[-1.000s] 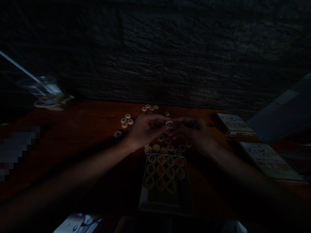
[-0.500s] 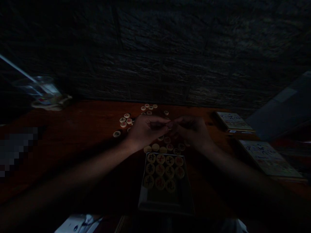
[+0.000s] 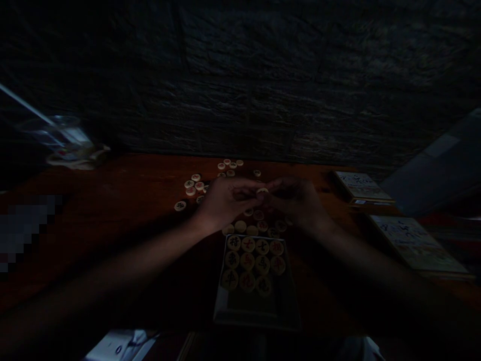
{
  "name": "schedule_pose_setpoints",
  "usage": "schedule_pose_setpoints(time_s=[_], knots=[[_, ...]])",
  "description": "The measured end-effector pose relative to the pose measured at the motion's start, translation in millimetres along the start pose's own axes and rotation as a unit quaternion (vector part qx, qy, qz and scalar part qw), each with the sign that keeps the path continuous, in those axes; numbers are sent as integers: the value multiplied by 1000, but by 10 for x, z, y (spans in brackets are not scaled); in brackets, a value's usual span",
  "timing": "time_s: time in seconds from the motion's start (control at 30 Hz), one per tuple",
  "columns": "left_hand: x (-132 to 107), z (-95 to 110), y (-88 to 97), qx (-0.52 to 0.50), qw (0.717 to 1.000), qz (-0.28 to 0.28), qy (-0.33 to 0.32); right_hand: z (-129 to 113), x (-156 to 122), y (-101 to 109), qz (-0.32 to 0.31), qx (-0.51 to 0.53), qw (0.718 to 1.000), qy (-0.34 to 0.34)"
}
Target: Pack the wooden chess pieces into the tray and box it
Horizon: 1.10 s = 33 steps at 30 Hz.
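Between the fingertips of my left hand (image 3: 229,203) and my right hand (image 3: 295,200), a round xiangqi piece (image 3: 262,191) is pinched from both sides, above the table. Both hands are closed on it. Below them, nearer me, lies an open box (image 3: 251,303) holding rows of pieces with red and black characters, such as a black-marked piece (image 3: 233,243) in its far left corner. Loose pieces (image 3: 240,227) lie just beyond the box's far edge, some face down. My hands and their shadow partly hide others.
More loose pieces (image 3: 191,191) are scattered left of my hands and towards the wall (image 3: 240,100). Two flat printed boxes (image 3: 361,185) lie on the right, beside a grey panel (image 3: 428,165). A clear cup (image 3: 69,138) with a straw stands at the far left. The light is dim.
The piece between my fingertips has turned, and its pale face now shows more. Both hands stay in about the same place. The pieces in the box look unchanged.
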<state>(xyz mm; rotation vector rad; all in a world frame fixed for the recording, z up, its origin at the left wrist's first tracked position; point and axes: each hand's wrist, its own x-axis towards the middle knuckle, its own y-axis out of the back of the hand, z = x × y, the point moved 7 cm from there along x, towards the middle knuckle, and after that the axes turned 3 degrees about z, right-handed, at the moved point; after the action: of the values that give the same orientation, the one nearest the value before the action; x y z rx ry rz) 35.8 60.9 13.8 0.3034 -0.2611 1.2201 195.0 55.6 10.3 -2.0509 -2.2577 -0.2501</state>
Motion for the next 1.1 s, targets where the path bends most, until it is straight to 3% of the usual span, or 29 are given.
schedule_pose_setpoints(time_s=[0.2, 0.4, 1.1], knots=[[20, 1, 22, 14, 1000, -9, -25, -36, -6, 16, -4, 20, 1000, 4], [10, -13, 48, -12, 1000, -4, -9, -117, -21, -8, -17, 21, 1000, 4], [10, 64, 67, 3, 999, 11, -39, -93, -25, -16, 2, 20, 1000, 4]])
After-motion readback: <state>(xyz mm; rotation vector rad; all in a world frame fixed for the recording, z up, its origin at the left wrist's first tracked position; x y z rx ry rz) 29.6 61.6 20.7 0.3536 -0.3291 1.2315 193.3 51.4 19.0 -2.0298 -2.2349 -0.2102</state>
